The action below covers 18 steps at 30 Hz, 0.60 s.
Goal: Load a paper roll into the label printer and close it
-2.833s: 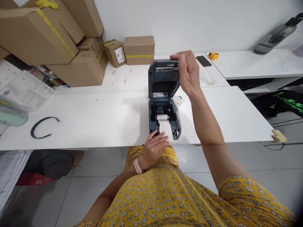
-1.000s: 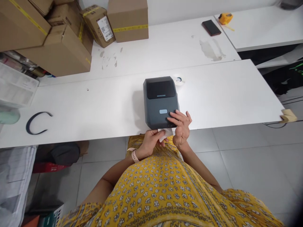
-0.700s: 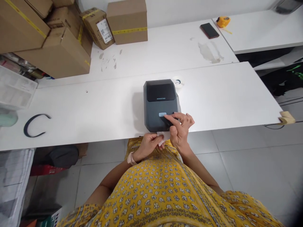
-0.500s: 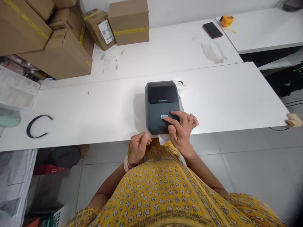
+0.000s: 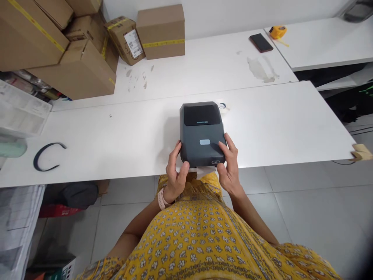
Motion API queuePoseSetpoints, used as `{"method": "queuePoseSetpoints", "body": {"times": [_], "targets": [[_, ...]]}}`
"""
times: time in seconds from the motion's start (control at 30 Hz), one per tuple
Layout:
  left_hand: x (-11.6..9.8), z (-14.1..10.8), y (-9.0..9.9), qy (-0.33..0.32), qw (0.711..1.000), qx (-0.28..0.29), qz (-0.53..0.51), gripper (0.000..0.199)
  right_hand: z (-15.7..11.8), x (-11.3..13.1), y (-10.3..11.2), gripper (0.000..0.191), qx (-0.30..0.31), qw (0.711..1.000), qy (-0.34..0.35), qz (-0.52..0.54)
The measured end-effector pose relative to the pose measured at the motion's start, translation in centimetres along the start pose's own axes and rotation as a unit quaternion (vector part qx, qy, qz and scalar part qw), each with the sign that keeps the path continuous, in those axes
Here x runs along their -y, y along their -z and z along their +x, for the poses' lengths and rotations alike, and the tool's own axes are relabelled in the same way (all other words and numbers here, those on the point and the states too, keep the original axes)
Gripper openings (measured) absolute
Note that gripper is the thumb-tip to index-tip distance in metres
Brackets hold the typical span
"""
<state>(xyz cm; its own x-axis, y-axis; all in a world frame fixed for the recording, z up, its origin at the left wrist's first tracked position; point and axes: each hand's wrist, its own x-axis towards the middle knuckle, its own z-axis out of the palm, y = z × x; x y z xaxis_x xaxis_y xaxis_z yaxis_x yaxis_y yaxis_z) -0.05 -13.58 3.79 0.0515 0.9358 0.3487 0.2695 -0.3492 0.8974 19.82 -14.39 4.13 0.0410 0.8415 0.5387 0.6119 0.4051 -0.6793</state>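
A dark grey label printer (image 5: 201, 134) stands at the table's near edge, its dark window facing up and a pale button on its top. A strip of white paper (image 5: 205, 171) sticks out from its front. My left hand (image 5: 175, 173) grips the printer's front left corner, fingers along the side and thumb at the front edge. On the front right corner, my right hand (image 5: 229, 167) holds it the same way, with one finger on top. Behind the printer's far right corner, a roll of tape (image 5: 223, 106) is partly hidden.
Cardboard boxes (image 5: 161, 31) are stacked at the back left of the white table (image 5: 131, 136). A dark curved band (image 5: 37, 159) lies at the left. Farther back on the right are a phone (image 5: 261, 42) and a yellow tape measure (image 5: 278, 32).
My right hand has left the pale button and moved to the printer's front right corner. My left hand has risen from the table edge, opened out and taken hold of the left corner.
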Motion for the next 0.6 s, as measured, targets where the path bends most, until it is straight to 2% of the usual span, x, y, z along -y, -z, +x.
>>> {"method": "queuePoseSetpoints", "body": {"times": [0.13,0.27,0.33,0.4,0.5,0.6], "targets": [[-0.5,2.3,0.4,-0.045,0.997,-0.025,-0.049,0.053,2.7,-0.2,1.0,0.069,0.0,0.997,0.067,0.025],[0.2,5.8,0.3,-0.071,0.993,-0.064,-0.068,0.05,8.7,-0.3,2.2,0.076,-0.012,0.987,0.159,0.017],[1.4,7.2,0.2,-0.043,0.994,-0.082,-0.056,0.048,12.2,-0.5,2.1,0.076,-0.025,0.983,0.182,0.017],[2.7,8.3,-0.1,0.002,0.997,-0.068,-0.032,0.047,15.4,-0.6,1.6,0.076,-0.051,0.98,0.19,0.015],[3.9,9.1,-0.5,0.076,0.997,-0.026,0.014,0.047,19.5,-0.5,0.4,0.077,-0.1,0.983,0.152,-0.029],[4.0,9.6,-0.9,0.107,0.993,0.001,0.041,0.055,23.1,-0.6,0.0,0.076,-0.098,0.984,0.125,-0.081]]}}
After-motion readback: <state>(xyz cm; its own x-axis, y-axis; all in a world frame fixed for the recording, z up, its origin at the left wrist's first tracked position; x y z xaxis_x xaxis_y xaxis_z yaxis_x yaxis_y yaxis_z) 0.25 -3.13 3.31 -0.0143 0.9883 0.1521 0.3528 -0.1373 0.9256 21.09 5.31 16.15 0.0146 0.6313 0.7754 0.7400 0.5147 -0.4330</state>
